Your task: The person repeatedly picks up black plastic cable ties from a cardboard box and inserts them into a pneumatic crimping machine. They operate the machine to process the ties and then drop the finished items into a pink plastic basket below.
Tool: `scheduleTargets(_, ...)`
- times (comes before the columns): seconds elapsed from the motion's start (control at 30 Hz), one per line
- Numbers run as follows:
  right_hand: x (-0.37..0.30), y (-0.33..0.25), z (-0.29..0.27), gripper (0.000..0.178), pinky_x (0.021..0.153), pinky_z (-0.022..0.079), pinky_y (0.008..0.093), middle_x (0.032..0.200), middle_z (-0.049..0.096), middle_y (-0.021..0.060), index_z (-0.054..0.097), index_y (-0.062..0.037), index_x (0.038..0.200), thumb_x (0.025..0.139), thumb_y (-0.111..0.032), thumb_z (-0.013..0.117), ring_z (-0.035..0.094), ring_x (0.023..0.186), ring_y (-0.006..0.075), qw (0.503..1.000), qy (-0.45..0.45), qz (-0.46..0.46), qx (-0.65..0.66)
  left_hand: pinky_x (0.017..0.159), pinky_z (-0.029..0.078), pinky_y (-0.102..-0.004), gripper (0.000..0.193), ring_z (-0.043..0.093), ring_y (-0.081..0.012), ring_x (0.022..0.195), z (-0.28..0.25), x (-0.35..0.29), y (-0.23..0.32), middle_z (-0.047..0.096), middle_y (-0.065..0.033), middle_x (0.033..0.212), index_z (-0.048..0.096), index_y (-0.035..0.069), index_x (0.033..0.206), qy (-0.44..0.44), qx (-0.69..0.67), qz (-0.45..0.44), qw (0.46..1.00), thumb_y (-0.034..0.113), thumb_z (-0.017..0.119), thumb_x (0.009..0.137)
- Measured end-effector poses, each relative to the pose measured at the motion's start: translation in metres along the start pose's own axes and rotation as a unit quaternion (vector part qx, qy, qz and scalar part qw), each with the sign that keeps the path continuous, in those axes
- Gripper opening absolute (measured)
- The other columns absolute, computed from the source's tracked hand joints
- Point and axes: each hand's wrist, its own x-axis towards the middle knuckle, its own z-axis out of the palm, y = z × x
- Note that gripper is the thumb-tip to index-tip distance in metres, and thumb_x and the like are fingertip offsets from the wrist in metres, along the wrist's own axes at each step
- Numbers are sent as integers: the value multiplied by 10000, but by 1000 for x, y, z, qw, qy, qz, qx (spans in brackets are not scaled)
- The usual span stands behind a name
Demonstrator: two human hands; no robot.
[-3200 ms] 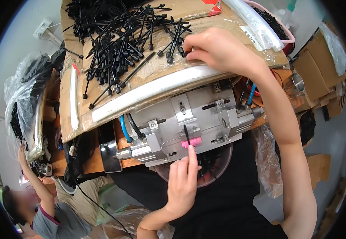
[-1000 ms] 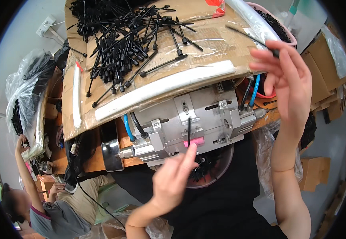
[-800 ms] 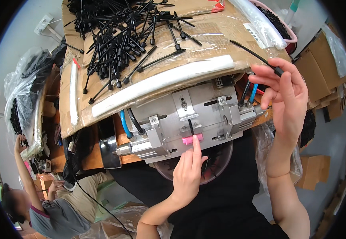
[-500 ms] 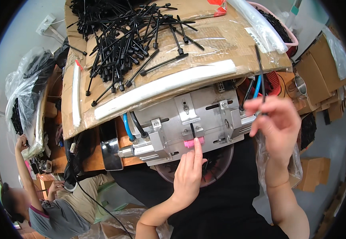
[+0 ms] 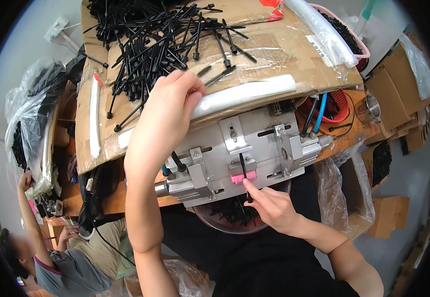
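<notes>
A metal fixture (image 5: 215, 141) with clamp blocks at both sides stands in front of me. A thin black rod (image 5: 242, 162) lies upright in the view across its middle and over a small pink block (image 5: 237, 178). My right hand (image 5: 274, 210) is closed at the rod's near end, its index fingertip beside the pink block. Over the near edge of a pile of black knob-ended rods (image 5: 148, 62), my left hand (image 5: 168, 106) has its fingers curled. Whatever is in those fingers is hidden from me. The pile rests on a cardboard sheet (image 5: 269, 49).
White padding strips (image 5: 247, 94) line the cardboard. Below the fixture sits a clear bowl (image 5: 215, 222) of black pieces. A red basket (image 5: 341, 109) and blue hose (image 5: 319, 114) are to the right. A co-worker (image 5: 71, 267) sits at the left.
My left hand has left the pink block and reached up to the pile. My right hand has come from the right side down to the rod's near end at the fixture.
</notes>
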Motion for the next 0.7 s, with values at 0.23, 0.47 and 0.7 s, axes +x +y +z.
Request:
scheduleTargets(0.23,47,0,-56,641,514,445,315,672,526,38,545,19,1325,742,-91,788,527,575,188,995,-10,-57,-77,747,463,-362,418,550,-254,798,11,-53,31,574,-109,906,665,53,1130,85,-20,29,996,-129,628,755)
scheduleTargets(0.47,243,37,-67,116,651,532,400,823,688,132,655,-42,913,809,-76,617,674,772,302,924,-64,-151,-346,735,441,-389,800,500,-282,815,95,-154,96,524,-116,900,407,-78,1418,41,2,-45,998,56,775,719)
scheduleTargets(0.7,254,45,-95,77,550,517,273,891,725,110,641,-13,933,892,-4,577,700,781,211,994,-81,-62,34,771,448,-387,750,500,-284,855,115,-151,103,524,-118,945,406,-81,1411,-13,27,-66,997,70,742,759)
